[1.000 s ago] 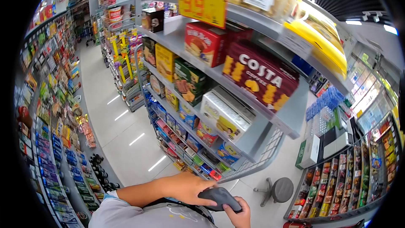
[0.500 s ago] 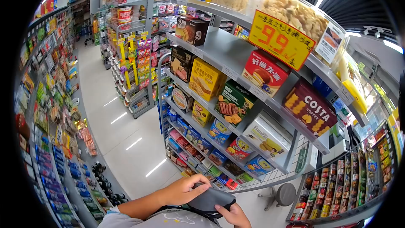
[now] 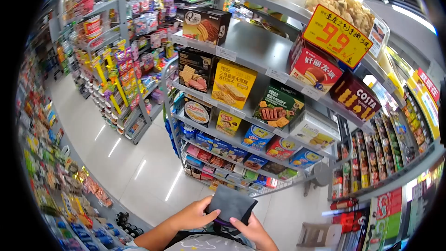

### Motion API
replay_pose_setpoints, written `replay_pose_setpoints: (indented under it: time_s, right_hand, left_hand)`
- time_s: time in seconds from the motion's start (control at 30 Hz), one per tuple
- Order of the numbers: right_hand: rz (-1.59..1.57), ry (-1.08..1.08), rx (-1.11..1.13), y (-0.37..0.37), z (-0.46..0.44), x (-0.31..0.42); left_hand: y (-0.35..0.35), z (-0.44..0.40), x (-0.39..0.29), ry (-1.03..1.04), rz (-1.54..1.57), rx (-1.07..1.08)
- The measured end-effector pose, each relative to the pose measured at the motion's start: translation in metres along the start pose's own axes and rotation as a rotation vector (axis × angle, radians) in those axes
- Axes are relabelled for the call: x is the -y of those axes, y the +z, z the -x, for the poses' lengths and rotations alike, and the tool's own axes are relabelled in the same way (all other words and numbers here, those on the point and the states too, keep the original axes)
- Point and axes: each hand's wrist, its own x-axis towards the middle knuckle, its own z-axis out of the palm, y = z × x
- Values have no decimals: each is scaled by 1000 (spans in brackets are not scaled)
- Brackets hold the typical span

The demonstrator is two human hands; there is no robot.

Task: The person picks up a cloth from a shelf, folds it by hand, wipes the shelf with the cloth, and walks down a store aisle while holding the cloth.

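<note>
A dark grey, flat cloth-like item [image 3: 228,203] is held low in front of my body, at the bottom centre. My left hand [image 3: 197,214] grips its left edge, with the thumb on the near side. On its lower right edge, my right hand [image 3: 251,228] pinches it between thumb and fingers. A black edge shows at the item's right side. Just beyond the hands stands a grey shelf unit [image 3: 251,60] with boxed snacks, among them a yellow box [image 3: 233,83] and a green box [image 3: 278,104].
A yellow price sign [image 3: 337,36] hangs from the upper shelf. Tall racks of packets [image 3: 130,76] stand across the aisle. Pale floor tiles [image 3: 153,167] lie left of the shelf. A grey stool [image 3: 320,175] and a beige stool [image 3: 318,235] are at the right.
The view has swung toward the shelf front. The grey item, earlier narrow and folded-looking, is now spread flatter between both hands. My left hand has shifted from its top to its left edge.
</note>
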Motion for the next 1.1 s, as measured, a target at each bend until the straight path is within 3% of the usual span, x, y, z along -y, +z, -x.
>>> replay_pose_setpoints:
  time_s: [0.07,0.17,0.3,0.47,0.67,0.83,0.87,0.9,0.93,1.0,1.07,1.1]
  right_hand:
    - [48,122,98,8,3,-18]
    - [38,157,51,23,19,-4]
    - [-75,-5,-219,30,33,3]
    - [-196,-11,-433,35,33,16]
    - [-191,30,-333,33,24,14]
    - [-397,270,-129,0,18,12]
    - [-405,280,-111,-10,12,9]
    - [-413,166,45,-19,4,9]
    - [-424,56,198,-25,1,8]
    - [-434,100,286,-42,-16,11]
    - [-249,171,371,-62,-37,14]
    - [-145,0,483,-72,-47,27]
  left_hand:
    - [-13,2,0,23,22,9]
    - [-32,1,-28,-234,3,175]
    - [-36,-5,-24,-221,49,240]
    - [-36,0,-18,-132,238,374]
    - [-34,9,11,-72,371,271]
    - [-43,11,31,-42,425,308]
    - [-44,11,31,105,394,362]
    - [-42,10,31,246,360,415]
    - [-35,8,29,229,359,394]
    - [-19,-6,20,93,568,126]
    - [-10,-21,20,28,666,87]
    - [-3,-29,15,-33,713,16]
